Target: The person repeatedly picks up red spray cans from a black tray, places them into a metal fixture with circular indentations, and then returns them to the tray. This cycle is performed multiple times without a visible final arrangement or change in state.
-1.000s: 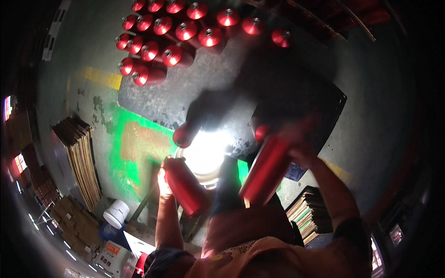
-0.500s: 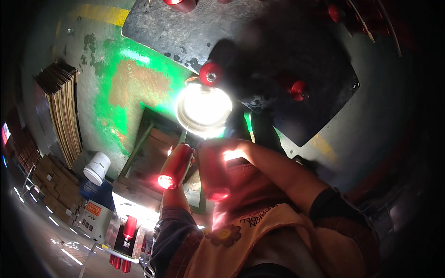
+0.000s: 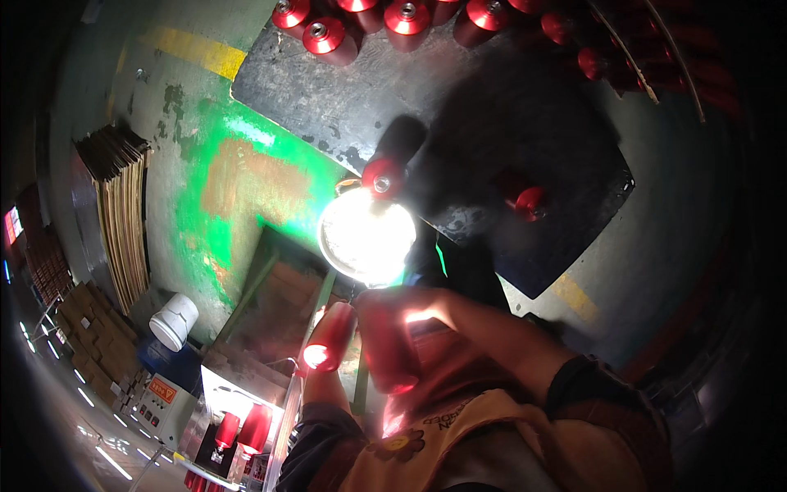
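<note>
My left hand (image 3: 318, 316) is closed around a red metal bottle (image 3: 331, 340), whose rounded end catches a bright glare. Beside it, my right hand (image 3: 428, 305) grips a second red bottle (image 3: 388, 353), tilted with its base toward my body. Both bottles are just below a round, glaring lamp (image 3: 367, 236). Most of my fingers are lost behind the bottles or in shadow and glare. Past the lamp, a red bottle (image 3: 382, 175) stands at the edge of a dark tabletop (image 3: 328, 107). Another red bottle (image 3: 530, 202) is in the shadow at right.
Several red bottles (image 3: 407, 23) line the table's far side. At left are stacked cardboard sheets (image 3: 121, 217), a white bucket (image 3: 174, 321) and a control box (image 3: 164, 407). Red bottles (image 3: 256, 428) stand at a lit machine, lower left. Thin rods (image 3: 627, 51) lie at upper right.
The view has tilted upward, so the scene sits lower and more bottles show at the far side. Two bottles now show at the lit machine instead of one. Both hands still hold their bottles.
</note>
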`<act>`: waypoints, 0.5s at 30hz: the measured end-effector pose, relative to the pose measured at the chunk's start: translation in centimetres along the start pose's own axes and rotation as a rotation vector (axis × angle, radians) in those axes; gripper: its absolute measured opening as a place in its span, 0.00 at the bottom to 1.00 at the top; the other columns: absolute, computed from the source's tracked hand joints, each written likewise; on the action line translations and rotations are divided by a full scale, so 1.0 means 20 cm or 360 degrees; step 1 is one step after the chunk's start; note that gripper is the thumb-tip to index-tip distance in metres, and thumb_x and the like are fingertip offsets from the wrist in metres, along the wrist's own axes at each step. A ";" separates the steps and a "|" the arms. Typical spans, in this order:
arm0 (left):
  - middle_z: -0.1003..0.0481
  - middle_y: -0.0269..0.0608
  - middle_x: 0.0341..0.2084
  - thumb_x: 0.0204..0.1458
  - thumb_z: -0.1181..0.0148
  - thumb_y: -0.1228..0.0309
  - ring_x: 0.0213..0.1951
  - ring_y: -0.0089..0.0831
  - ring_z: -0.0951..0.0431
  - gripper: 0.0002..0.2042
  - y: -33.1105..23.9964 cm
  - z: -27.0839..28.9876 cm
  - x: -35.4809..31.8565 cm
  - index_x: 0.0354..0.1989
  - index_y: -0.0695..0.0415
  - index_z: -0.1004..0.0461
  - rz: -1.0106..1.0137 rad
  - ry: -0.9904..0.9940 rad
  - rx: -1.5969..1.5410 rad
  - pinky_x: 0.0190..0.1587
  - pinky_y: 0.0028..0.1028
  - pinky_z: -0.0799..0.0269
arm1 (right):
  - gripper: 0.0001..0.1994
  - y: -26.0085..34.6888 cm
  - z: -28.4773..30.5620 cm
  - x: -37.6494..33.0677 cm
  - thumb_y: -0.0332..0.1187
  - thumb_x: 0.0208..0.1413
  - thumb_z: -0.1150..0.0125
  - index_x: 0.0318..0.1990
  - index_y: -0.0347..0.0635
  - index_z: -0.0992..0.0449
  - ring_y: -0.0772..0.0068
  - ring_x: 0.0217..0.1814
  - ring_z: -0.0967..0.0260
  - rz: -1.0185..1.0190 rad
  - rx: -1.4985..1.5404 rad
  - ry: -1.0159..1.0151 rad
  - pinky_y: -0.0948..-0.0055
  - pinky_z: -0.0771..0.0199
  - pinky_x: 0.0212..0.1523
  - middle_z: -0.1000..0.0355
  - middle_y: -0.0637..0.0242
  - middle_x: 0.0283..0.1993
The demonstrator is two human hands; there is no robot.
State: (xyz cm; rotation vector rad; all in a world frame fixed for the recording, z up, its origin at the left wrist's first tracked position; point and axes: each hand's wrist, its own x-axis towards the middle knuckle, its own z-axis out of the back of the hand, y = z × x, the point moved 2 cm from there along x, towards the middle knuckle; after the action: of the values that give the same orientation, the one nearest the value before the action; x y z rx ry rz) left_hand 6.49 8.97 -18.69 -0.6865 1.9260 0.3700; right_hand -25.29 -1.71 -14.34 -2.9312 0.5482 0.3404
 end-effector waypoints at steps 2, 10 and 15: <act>0.23 0.48 0.46 0.65 0.57 0.54 0.41 0.42 0.20 0.21 -0.10 -0.07 0.02 0.50 0.60 0.28 -0.0004 0.0151 0.0419 0.44 0.36 0.22 | 0.25 0.21 0.03 -0.23 0.36 0.59 0.43 0.64 0.43 0.34 0.69 0.55 0.30 -0.0087 0.0054 -0.0329 0.67 0.27 0.54 0.31 0.62 0.58; 0.30 0.42 0.56 0.60 0.40 0.69 0.54 0.31 0.30 0.20 -0.93 -1.07 0.36 0.58 0.66 0.30 -0.1814 -0.0538 0.1400 0.61 0.32 0.38 | 0.25 1.32 -0.05 -1.18 0.29 0.45 0.31 0.56 0.52 0.23 0.66 0.60 0.35 0.1372 -0.2037 -0.1611 0.67 0.33 0.60 0.35 0.60 0.60; 0.33 0.44 0.51 0.51 0.31 0.70 0.55 0.38 0.32 0.22 -1.01 -1.59 0.73 0.56 0.47 0.25 -0.2549 -0.0690 0.2309 0.59 0.37 0.34 | 0.26 1.43 0.18 -1.18 0.24 0.39 0.26 0.49 0.59 0.18 0.59 0.64 0.39 0.1721 -0.2767 -0.2201 0.64 0.36 0.64 0.43 0.62 0.67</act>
State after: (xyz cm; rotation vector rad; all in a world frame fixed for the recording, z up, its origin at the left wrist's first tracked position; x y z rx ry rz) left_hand -8.88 -28.41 -17.03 -0.7348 0.4053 -1.5502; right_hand -58.11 -19.56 -14.65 -1.2383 1.8692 3.7464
